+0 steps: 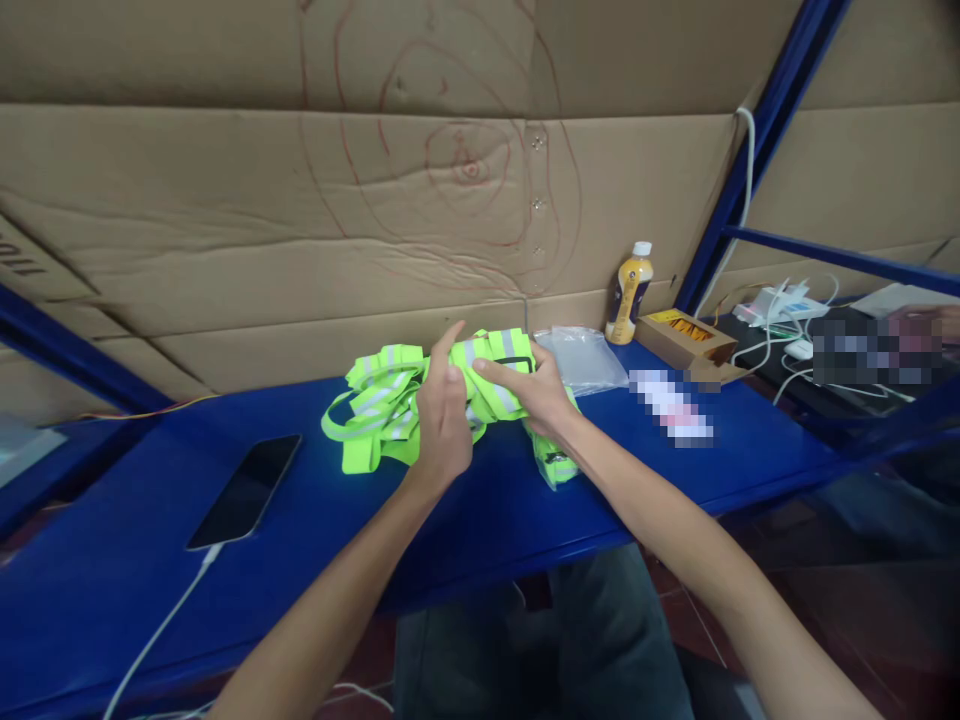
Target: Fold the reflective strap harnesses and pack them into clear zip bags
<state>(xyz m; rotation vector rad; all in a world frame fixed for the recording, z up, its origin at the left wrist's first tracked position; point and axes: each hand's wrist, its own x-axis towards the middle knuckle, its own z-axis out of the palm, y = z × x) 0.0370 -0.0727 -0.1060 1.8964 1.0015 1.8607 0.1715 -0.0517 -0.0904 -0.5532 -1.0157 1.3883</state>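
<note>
Several neon-yellow reflective straps [382,395] with silver stripes lie bunched over the blue tabletop, loops trailing to the left. My left hand [444,425] is closed around the near middle of the bundle, its index finger pointing up. At the right end, my right hand [544,385] grips a folded part of the straps, thumb laid across the top next to a black buckle. Beneath my right wrist rests another neon strap pack [556,462], seemingly in clear plastic. The fingers behind the bundle are hidden.
A black phone [246,492] on a white cable lies at left. Behind my right hand are a clear plastic bag [581,360], a yellow drink bottle [630,295] and an open cardboard box [686,340]. A cardboard wall [225,200] backs the table; a blue post [765,150] rises at right.
</note>
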